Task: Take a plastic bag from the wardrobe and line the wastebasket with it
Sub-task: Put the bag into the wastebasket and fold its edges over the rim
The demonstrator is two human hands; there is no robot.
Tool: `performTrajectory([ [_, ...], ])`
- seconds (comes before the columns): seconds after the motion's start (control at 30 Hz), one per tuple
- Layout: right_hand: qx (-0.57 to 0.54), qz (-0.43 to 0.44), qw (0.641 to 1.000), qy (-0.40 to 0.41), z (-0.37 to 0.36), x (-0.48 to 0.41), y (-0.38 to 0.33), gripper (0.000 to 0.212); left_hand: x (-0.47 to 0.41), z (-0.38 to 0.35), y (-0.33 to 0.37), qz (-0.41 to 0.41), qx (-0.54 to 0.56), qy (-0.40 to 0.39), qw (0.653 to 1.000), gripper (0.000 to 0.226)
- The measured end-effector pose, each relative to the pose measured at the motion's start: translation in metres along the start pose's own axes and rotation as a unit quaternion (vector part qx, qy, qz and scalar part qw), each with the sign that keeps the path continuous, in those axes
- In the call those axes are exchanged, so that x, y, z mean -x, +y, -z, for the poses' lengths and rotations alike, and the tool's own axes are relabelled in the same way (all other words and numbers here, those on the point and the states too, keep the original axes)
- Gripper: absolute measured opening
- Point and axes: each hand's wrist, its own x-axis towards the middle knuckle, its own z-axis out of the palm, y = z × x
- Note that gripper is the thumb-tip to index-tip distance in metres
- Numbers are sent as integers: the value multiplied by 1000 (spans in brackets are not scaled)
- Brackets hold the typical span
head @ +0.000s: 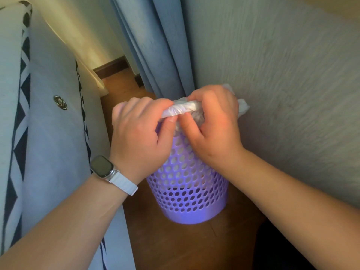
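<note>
A pale textured wall (282, 75) filled the right side of the view, and blue curtains (155, 45) hung beside it, reaching down toward the floor. On the left stood a grey upholstered piece of furniture (50, 114) with a black-and-white diamond pattern along its edges and one round metal button (60, 102) on its side. Between the furniture and the wall lay a brown wooden floor (175, 240).

On this floor, just beside the wall, stood the purple wastebasket (187, 191). It was upright, and its wall was full of round holes. Through the upper holes something whitish was visible, but I could not tell for sure how far the bag reached inside.

The white plastic bag (183, 109) was at the top of the wastebasket, bunched and twisted into a thick roll between the two hands. One loose part of it stuck out behind the right hand, close to the wall.

The left hand (138, 137) was closed around the left end of the roll, with the thumb pressing on the plastic from below. The right hand (216, 125) was closed around the right end, its fingers curled over the bag. The two hands were very near each other, the thumbs almost touching. The rim of the wastebasket was hidden under the hands and the bag.

On the left wrist sat a smartwatch (102, 167) with a dark screen and a white band.
</note>
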Motion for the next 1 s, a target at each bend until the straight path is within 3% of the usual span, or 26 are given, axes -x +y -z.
performTrajectory([
  [0.3,-60,14,997,-49,7,-8,24,46,-4,0,-26,18,21,-2,1000,13],
  [0.47,-70,-8,996,-51,5,-10,31,39,-4,1,-24,20,55,24,998,12],
  [0.63,-36,-13,999,4,6,-7,24,27,-2,-1,-17,16,79,22,996,15],
  [0.83,-16,-17,999,39,7,-7,8,23,-3,4,-2,-16,25,20,999,41],
  [1.0,-18,-13,999,42,4,-4,-4,20,-3,4,2,4,-3,43,999,31],
])
